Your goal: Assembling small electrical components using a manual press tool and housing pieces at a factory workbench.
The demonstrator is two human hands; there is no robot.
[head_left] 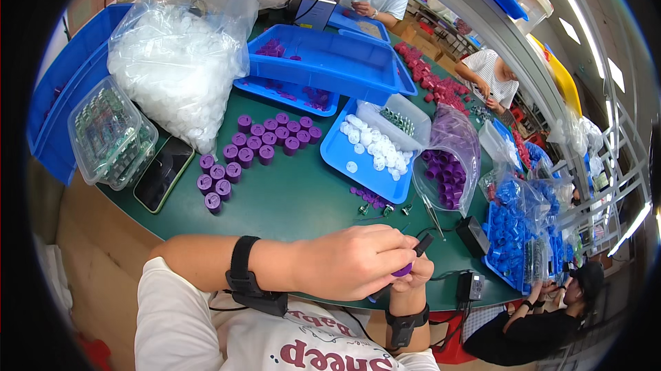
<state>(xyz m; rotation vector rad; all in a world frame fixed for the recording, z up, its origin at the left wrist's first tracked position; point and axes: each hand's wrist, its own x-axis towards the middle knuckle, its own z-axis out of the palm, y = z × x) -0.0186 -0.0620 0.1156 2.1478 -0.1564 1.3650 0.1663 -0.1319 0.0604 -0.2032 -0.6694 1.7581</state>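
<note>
Both my hands are brought together over the table's near edge. My left hand [361, 261] reaches across from the left, its fingers closed at a small round purple piece [402, 270]. From beneath, my right hand [420, 272] grips the same piece, and its fingers are partly covered by my left. A short black object [423, 244] sticks up beside the fingertips; its kind is unclear. Tweezers [432, 214] lie just beyond my hands. Near them are a few small metal-and-green parts [387, 210] and a scatter of tiny purple pieces [370, 197].
Rows of purple caps [255, 142] stand at centre-left. A blue tray [372, 173] carries translucent discs; a bag of purple cups [447, 171] lies beside it. Further left are a phone [164, 175], plastic boxes [110, 133] and a big bag of white parts [175, 61]. Other people work nearby.
</note>
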